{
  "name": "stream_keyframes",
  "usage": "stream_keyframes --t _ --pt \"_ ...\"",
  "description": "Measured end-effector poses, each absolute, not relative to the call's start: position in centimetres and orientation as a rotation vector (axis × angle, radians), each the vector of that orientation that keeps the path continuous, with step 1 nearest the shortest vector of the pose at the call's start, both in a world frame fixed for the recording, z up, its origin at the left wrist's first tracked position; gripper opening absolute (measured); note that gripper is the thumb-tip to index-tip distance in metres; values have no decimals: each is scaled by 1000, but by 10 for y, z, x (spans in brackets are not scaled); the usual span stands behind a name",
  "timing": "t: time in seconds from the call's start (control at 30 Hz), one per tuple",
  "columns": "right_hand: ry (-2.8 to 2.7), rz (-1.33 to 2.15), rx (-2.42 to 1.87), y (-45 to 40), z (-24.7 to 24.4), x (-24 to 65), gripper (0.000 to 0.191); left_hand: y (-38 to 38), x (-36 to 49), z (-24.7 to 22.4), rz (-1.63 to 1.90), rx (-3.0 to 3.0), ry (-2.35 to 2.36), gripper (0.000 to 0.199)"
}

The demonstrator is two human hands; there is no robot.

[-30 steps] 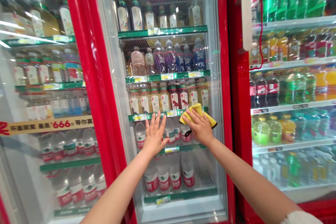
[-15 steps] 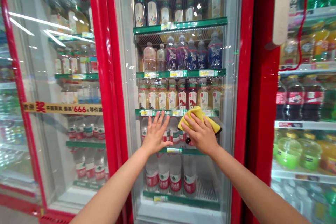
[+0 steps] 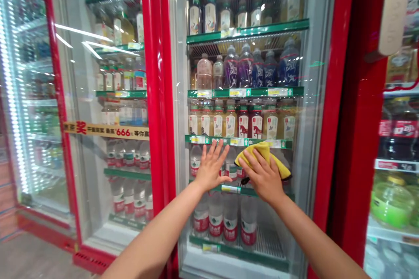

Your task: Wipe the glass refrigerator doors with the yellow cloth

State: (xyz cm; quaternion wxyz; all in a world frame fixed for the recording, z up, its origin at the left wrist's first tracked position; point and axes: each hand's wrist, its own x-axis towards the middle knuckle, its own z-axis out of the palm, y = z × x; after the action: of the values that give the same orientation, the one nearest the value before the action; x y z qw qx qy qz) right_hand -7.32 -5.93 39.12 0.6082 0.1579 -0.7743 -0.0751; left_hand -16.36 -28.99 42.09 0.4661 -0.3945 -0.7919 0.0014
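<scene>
My left hand (image 3: 212,170) is spread flat with its fingers apart against the glass door (image 3: 275,211) of a red-framed drinks cooler. Just right of it, my right hand (image 3: 264,178) presses a folded yellow cloth (image 3: 279,165) with a dark edge onto the same pane. A small dark loop shows beside the thumb side of that hand. Behind the glass, at hand height, stand water bottles (image 3: 195,161), partly hidden by my hands. A row of tea bottles (image 3: 218,121) is on the shelf above, and more water bottles (image 3: 230,222) stand below.
Left of the door is another red-framed cooler (image 3: 156,96) with a printed promotional strip (image 3: 106,130) across its glass. Open shelves at the right hold dark cola bottles (image 3: 404,126) and a green drink jug (image 3: 391,202). A pale vertical handle-like piece (image 3: 394,8) juts out at upper right.
The view has turned left, so the coolers appear farther right. My right hand and the cloth have slid slightly down against the glass. My left hand stays in about the same place on it.
</scene>
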Motion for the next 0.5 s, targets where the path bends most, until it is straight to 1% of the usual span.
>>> stream_keyframes --t 0.07,0.17,0.27,0.33,0.4,0.5 --pt "-1818 -219 416 -53 390 -71 50 -293 -163 424 2 -1005 -1964 131" --pt "-1769 -128 288 -53 399 -74 51 -305 -164 429 39 -1094 -1970 125" --pt "-1627 57 47 -90 409 -92 52 -325 -169 429 92 -1176 -1943 118" --pt "-1597 106 -35 -124 408 -105 53 -342 -173 426 111 -1183 -1930 116" --pt "-1664 61 33 -148 400 -112 52 -363 -177 421 117 -1147 -1929 116" --pt "-1768 -67 266 -150 384 -110 48 -396 -182 415 119 -1051 -1943 115"
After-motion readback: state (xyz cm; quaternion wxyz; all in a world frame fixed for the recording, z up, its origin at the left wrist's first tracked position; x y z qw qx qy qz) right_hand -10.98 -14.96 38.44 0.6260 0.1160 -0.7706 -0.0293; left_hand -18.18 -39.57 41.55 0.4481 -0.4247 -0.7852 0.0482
